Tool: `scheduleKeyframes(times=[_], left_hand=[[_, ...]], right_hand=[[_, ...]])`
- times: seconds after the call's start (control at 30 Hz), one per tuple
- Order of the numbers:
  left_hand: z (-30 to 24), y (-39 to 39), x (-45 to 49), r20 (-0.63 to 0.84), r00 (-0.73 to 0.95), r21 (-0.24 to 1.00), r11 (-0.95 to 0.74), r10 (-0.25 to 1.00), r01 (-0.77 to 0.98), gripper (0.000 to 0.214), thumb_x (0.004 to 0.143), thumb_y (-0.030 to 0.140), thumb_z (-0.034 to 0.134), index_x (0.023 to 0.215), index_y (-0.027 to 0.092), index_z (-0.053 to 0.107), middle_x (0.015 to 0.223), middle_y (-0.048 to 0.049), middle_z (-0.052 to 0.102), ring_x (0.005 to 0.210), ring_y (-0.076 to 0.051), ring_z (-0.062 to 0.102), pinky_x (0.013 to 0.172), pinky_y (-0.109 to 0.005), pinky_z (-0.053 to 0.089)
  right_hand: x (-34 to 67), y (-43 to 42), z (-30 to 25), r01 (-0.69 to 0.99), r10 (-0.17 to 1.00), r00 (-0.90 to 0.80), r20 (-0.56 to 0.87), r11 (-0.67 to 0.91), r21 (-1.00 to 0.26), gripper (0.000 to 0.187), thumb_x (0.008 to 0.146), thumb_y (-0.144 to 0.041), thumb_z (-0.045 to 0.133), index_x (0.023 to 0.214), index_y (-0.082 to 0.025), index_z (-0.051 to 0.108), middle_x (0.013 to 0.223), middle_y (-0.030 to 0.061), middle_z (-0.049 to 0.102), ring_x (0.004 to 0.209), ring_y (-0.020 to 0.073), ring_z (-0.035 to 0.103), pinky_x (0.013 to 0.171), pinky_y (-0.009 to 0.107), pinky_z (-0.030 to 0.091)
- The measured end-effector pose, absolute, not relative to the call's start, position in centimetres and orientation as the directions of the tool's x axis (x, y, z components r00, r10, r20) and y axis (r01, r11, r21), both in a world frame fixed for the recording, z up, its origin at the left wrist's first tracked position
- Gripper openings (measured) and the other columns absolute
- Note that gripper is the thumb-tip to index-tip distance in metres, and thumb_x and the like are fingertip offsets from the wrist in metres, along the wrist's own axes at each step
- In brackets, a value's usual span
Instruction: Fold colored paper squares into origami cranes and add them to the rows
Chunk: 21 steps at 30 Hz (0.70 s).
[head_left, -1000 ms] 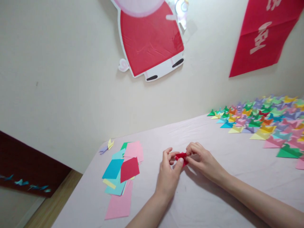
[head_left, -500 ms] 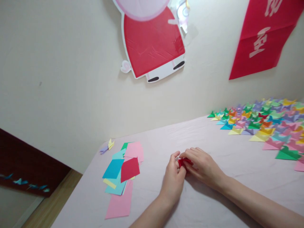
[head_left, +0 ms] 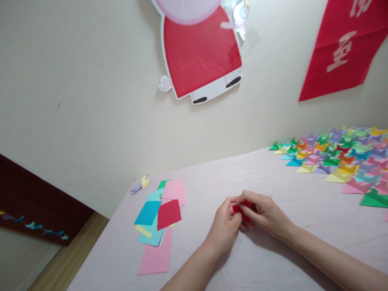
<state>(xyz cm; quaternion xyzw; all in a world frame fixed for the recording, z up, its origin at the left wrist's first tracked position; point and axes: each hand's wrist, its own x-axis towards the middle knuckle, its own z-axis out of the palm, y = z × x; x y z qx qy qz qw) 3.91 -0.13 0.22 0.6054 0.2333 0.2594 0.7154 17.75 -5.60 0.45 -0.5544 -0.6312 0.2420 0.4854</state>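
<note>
A small piece of folded red paper (head_left: 246, 211) is held between my two hands, just above the pale cloth-covered table (head_left: 212, 182). My left hand (head_left: 224, 222) pinches its left side with thumb and fingers. Over its top and right side curl the fingers and thumb of my right hand (head_left: 263, 212). Much of the paper is hidden by the fingers, so its folded shape cannot be made out.
To the left lie loose paper sheets, among them a red sheet (head_left: 169, 214), a blue sheet (head_left: 148, 213) and a pink sheet (head_left: 156, 252). Small folded yellow paper (head_left: 144, 182) sits behind them. Several rows of folded paper birds (head_left: 339, 174) fill the right side, near the wall (head_left: 106, 101).
My right thumb and fingers have shifted on the red paper, and more of its red face shows now. Both hands stay together; the whole view has moved slightly.
</note>
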Motion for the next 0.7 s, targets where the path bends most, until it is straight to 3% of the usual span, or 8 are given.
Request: scheduleKeyframes(times=[0.13, 0.33, 0.43, 0.53, 0.7], left_hand=[[0.4, -0.1, 3.8, -0.017, 0.772, 0.986, 0.137, 0.636, -0.091, 0.027, 0.073, 0.013, 0.049, 0.099, 0.015, 0.055, 0.064, 0.003, 0.061, 0.054, -0.012, 0.058, 0.056, -0.021, 0.044], [0.6, 0.1, 3.4, -0.021, 0.783, 0.975, 0.186, 0.621, -0.121, 0.024, 0.073, 0.019, 0.061, 0.097, 0.014, 0.057, 0.071, 0.001, 0.063, 0.059, -0.011, 0.059, 0.061, -0.022, 0.045], [0.4, 0.3, 3.2, -0.03, 0.796, 0.97, 0.209, 0.604, -0.122, 0.033, 0.081, 0.035, 0.064, 0.104, 0.012, 0.057, 0.075, -0.0015, 0.064, 0.058, -0.012, 0.06, 0.061, -0.024, 0.047], [0.0, 0.3, 3.2, -0.034, 0.787, 0.971, 0.207, 0.616, -0.12, 0.044, 0.088, 0.05, 0.058, 0.108, 0.011, 0.056, 0.073, -0.0035, 0.065, 0.057, -0.013, 0.061, 0.059, -0.024, 0.047], [-0.6, 0.0, 3.4, -0.016, 0.762, 0.976, 0.176, 0.647, -0.129, 0.042, 0.09, 0.048, 0.058, 0.11, 0.012, 0.056, 0.078, -0.0046, 0.067, 0.057, -0.013, 0.062, 0.058, -0.023, 0.047]], right_hand=[[17.7, -5.6, 0.8, 0.409, 0.956, 0.056, 0.289, 0.242, -0.88, 0.015, 0.087, -0.018, 0.048, 0.08, -0.02, 0.061, 0.061, -0.0041, 0.061, 0.046, 0.0111, 0.057, 0.052, 0.023, 0.043], [17.8, -5.9, 1.4, 0.419, 0.956, 0.044, 0.291, 0.247, -0.874, 0.02, 0.09, -0.031, 0.052, 0.084, -0.019, 0.067, 0.074, 0.0021, 0.068, 0.065, 0.0158, 0.063, 0.063, 0.026, 0.047], [17.7, -5.9, 1.4, 0.354, 0.965, 0.076, 0.249, 0.208, -0.912, 0.023, 0.09, -0.035, 0.053, 0.082, -0.019, 0.067, 0.071, 0.0008, 0.066, 0.06, 0.0141, 0.06, 0.059, 0.025, 0.046], [17.7, -5.7, 1.2, 0.297, 0.969, 0.109, 0.221, 0.181, -0.938, 0.021, 0.087, -0.034, 0.054, 0.081, -0.018, 0.067, 0.065, -0.0011, 0.063, 0.056, 0.0127, 0.057, 0.056, 0.024, 0.045], [17.7, -5.6, 0.6, 0.159, 0.983, 0.112, 0.144, 0.126, -0.979, 0.021, 0.086, -0.038, 0.056, 0.088, -0.019, 0.063, 0.062, -0.0027, 0.063, 0.05, 0.012, 0.057, 0.05, 0.023, 0.045]])
